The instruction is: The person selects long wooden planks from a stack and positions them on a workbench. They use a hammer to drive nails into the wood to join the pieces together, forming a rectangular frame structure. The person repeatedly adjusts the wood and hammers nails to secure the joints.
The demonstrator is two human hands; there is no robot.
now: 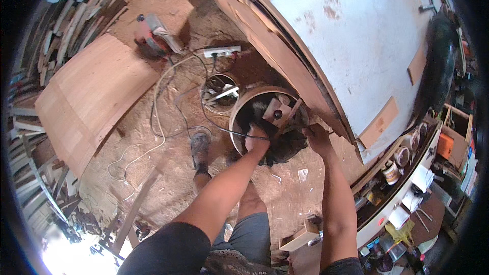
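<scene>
Round bin (257, 91) (pale-rimmed) beneath left hand (257, 139), beside right hand (317, 139)

Round tub (254, 92), wooden block (273, 108) inside

You cannot make out any whole word or number here. At the lower edge, on the dark patterned garment (232, 260) at your waist, you have a short run of pale characters, cut off by the border of the view. To your right, the small white jar (391, 172) with a brownish band seems to carry a label, but its print is too small and blurred for you to read. Below it, on the long white board (374, 227), you have a round red mark; whether it holds any lettering you cannot tell.
</scene>
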